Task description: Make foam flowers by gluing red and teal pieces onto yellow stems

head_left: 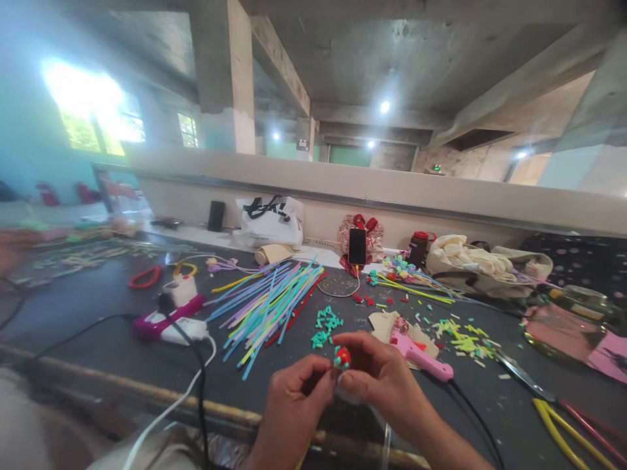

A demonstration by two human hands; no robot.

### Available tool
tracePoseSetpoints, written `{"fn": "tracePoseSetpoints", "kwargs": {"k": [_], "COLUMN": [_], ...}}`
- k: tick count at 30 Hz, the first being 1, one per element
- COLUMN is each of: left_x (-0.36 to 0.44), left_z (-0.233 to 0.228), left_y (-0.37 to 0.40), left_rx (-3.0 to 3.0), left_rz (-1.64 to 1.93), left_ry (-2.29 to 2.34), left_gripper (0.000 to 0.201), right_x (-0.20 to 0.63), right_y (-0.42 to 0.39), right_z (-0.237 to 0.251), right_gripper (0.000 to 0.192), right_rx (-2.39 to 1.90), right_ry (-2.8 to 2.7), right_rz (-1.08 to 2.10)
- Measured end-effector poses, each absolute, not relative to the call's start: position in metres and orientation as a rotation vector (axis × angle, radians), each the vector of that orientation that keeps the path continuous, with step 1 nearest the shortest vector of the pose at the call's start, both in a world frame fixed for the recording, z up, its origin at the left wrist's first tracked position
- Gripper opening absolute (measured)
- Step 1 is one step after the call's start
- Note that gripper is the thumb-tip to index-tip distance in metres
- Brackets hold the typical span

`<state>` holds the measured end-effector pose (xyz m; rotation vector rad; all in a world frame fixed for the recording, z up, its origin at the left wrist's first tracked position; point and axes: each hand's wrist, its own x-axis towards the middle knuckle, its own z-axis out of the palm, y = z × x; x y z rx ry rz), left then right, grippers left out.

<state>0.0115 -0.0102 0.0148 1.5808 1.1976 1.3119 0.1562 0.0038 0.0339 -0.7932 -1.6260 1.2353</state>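
Observation:
A small red and teal pipe-cleaner flower (pixel 342 357) is held up over the front of the dark table. Just below its head, my left hand (pixel 296 401) pinches it between thumb and fingertips. My right hand (pixel 379 375) curls round it from the right, thumb low and index finger arched above; the exact contact is partly hidden. Beyond the hands lies a scatter of cut teal pieces (pixel 326 325). Close to my right hand, a pink hot glue gun (pixel 421 356) rests on a piece of cardboard (pixel 381 324).
Long pastel pipe cleaners (pixel 269 307) are heaped left of centre. A power strip (pixel 169 320) with cords stands at left. To the right are yellow-green pieces (pixel 463 338) and large scissors (pixel 524 375). A phone (pixel 357 247), a white bag (pixel 272 222) and a basket (pixel 490 281) line the back.

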Motion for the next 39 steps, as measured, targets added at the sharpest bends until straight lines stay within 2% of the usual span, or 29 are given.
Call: {"fn": "tracePoseSetpoints", "kwargs": {"k": [7,17,20,23,25,33,39], "left_x": [0.014,0.016,0.016,0.016,0.015,0.011,0.013], "left_z": [0.015,0.022,0.023,0.022,0.022,0.015,0.011], "left_y": [-0.011,-0.014,-0.013,-0.012,-0.012,-0.005,-0.001], "left_rx": [1.585,1.464,1.358,1.173,1.062,1.019,1.049], "left_rz": [1.308,1.283,1.277,1.245,1.182,0.958,0.890], "left_ry": [1.172,1.200,1.166,1.080,1.032,0.894,0.906], "left_gripper": [0.022,0.026,0.025,0.024,0.026,0.026,0.028], "right_x": [0.157,0.156,0.155,0.156,0.160,0.180,0.168], "right_y": [0.006,0.007,0.008,0.011,0.014,0.026,0.030], "right_z": [0.033,0.034,0.034,0.032,0.030,0.044,0.048], "right_gripper": [0.023,0.021,0.028,0.048,0.053,0.036,0.032], "right_rx": [-0.731,-0.810,-0.890,-0.948,-0.969,-0.944,-0.887], "right_ry": [-1.705,-1.731,-1.735,-1.759,-1.777,-1.716,-1.726], "right_rz": [1.064,1.018,1.050,1.121,1.155,1.203,1.477]}}
